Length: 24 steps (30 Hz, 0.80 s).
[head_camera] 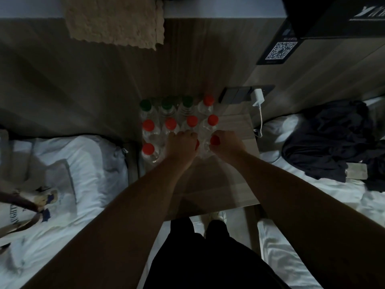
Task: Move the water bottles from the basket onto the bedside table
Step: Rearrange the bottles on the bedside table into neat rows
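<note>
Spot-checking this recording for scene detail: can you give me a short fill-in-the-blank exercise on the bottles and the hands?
1. The green caps in the back row on the bedside table number ____.
2. The right hand grips a bottle whose cap is ____.
3. The white charger is plugged in to the ____ of the bottles.

Missing words: three; red; right.
</note>
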Available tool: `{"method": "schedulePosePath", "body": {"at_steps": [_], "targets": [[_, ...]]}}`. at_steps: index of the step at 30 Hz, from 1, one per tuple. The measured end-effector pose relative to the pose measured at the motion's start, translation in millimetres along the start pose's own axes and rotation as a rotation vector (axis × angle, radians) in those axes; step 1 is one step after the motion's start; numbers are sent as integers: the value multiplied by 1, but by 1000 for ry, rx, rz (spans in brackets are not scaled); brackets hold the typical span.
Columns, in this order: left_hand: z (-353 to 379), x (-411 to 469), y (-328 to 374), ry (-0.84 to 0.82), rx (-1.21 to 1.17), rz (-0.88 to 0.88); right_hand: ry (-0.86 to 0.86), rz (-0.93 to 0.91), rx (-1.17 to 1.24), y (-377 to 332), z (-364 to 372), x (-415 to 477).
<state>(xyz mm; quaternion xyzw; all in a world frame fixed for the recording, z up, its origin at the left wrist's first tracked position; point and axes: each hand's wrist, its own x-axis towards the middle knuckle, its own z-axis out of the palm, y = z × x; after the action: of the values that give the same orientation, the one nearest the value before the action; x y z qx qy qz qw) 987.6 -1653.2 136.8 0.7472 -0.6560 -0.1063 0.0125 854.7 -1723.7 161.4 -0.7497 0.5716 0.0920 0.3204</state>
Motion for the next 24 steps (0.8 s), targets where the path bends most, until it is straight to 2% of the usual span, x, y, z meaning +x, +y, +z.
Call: {"method": "schedulePosePath", "body": {"at_steps": [6,8,10,12,14,16,18,21,24], "targets": [[4,2,-3,-3,-54,-54,59,-14,29,9,7,6],[1,-10,-7,61,-138,-86,88,0,91,13,11,4],[-2,-32,-13,208,-262,-114,102,24,220,17,17,-4],[-4,-61,-18,349,-360,-239,73,109,316,24,26,-15],[0,-89,-24,414,-430,-489,6,188,326,30,40,-24],[10,-109,-27,366,-543,-765,-66,201,287,33,54,-31],[23,-116,-29,286,-648,-937,-65,209,314,33,68,-34],[43,-111,-30,127,-804,-1046,-28,265,385,27,85,-29],[67,-93,-37,50,-976,-1120,50,297,512,19,103,-20]]}}
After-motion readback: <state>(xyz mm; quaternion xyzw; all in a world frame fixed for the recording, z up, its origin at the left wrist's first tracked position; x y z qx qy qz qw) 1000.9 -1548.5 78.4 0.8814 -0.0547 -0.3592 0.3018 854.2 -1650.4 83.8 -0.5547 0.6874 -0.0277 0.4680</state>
